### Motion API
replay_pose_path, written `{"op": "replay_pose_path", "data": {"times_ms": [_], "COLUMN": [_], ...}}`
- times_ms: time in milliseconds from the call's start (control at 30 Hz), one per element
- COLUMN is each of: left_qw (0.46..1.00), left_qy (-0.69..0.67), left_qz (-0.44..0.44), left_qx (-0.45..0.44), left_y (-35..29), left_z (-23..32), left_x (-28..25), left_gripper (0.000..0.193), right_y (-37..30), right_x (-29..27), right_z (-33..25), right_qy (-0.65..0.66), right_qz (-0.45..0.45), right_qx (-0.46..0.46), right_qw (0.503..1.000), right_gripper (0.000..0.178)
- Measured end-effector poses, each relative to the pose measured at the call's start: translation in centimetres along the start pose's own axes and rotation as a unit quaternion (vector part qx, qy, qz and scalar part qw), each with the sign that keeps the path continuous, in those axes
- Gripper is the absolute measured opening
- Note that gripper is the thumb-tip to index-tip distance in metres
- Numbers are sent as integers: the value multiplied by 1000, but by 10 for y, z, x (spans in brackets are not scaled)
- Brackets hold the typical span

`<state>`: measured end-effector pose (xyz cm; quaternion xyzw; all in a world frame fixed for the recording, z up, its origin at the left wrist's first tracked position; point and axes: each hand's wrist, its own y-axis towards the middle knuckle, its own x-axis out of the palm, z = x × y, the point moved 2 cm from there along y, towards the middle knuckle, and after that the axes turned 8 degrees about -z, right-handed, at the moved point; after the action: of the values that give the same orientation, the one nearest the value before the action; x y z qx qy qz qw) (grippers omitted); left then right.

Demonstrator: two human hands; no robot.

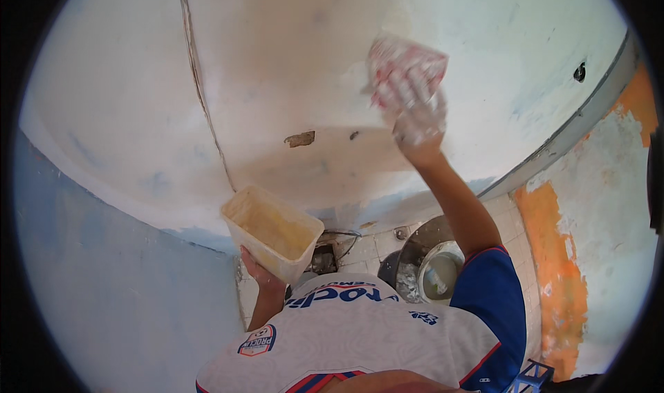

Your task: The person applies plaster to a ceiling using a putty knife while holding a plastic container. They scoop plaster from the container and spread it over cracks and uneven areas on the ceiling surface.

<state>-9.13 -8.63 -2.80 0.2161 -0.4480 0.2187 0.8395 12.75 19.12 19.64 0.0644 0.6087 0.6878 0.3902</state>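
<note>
My raised right hand, coated in white, presses a flat red piece smeared with white against the pale wall. Its fingers lie over the piece, so I cannot make out exactly what kind of tool it is. Lower down on the left, a deep off-white rectangular plastic tub is held tilted in front of my shirt. My left hand grips it from the side and below. Yellowish-white residue coats the inside of the tub.
A thin cable runs down the wall, which has a chipped hole and a dark opening. On the tiled floor a round basin holds a white bucket. A bluish wall stands left, an orange-patched wall right.
</note>
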Motion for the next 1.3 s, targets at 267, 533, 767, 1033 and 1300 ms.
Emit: {"op": "replay_pose_path", "data": {"times_ms": [267, 533, 767, 1033, 1300], "left_qw": [999, 999, 997, 988, 994], "left_qy": [3, -12, -38, -88, 19], "left_qz": [37, 23, -43, -70, -103], "left_qx": [-1, -34, -44, -109, -27], "left_y": [-16, -4, 40, 32, -15], "left_z": [5, 12, 24, 55, 93], "left_x": [1, -18, -28, -55, -53], "left_gripper": [72, 69, 70, 71, 81], "right_y": [-100, -126, -95, -4, 3], "right_x": [-27, -45, -91, -127, -75], "right_z": [-88, -108, -126, -202, -320], "right_qy": [197, 255, 466, 569, 426], "right_qz": [-55, -8, 186, -55, -272], "right_qx": [152, 257, 333, 306, 226], "right_qw": [967, 932, 799, 761, 832], "right_gripper": [32, 23, 17, 29, 28]}}
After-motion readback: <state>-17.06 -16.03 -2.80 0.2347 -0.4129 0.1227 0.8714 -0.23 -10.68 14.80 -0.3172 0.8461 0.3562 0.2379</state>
